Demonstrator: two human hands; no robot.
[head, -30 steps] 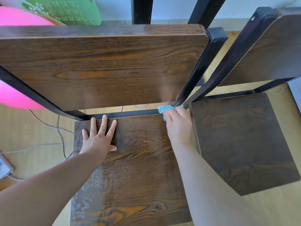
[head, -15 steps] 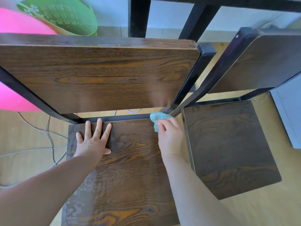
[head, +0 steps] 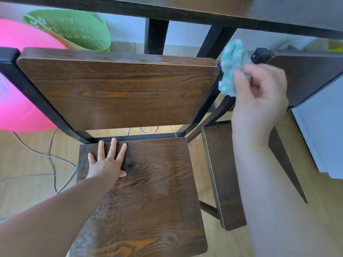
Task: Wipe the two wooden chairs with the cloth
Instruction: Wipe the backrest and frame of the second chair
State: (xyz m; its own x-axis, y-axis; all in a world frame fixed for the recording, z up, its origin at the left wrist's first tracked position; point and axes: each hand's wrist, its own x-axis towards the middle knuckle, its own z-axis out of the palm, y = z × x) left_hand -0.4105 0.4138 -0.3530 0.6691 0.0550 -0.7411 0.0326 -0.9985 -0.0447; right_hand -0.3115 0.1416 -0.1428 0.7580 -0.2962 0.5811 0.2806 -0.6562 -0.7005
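The nearest thing is the seat of the left chair (head: 148, 197), dark wood with a strong grain and some pale, dull patches at its front left part. The left hand (head: 107, 164) lies flat on the back left part of this seat. Its fingers (head: 113, 148) are straight and spread, with the tips almost at the black rear rail, and they hold nothing. I think this hand is there to steady the chair.

A little further and higher, the right hand (head: 259, 97) is in the air between the two backrests. Its fingers (head: 239, 80) are curled and pinch the cloth (head: 232, 65), a small fluffy turquoise one. The cloth stands up out of the hand, beside the top right corner of the left chair's backrest (head: 118, 89). The hand is blurred, so I cannot tell whether the cloth touches the black frame post (head: 205, 106) or is only just beside it.

The right chair (head: 222, 173) stands close by, partly hidden behind the right arm.

In my judgement, the step in hand is wiping the upper part of the left chair. The next move calls for bringing the cloth onto the post or the top edge and drawing it along with pressure, while the left hand holds the chair firm. The right chair should come after.

Furthest away are the desk (head: 185, 10) above, a pink ball (head: 18, 80), a green basket (head: 74, 32) and cables (head: 52, 164) on the floor.
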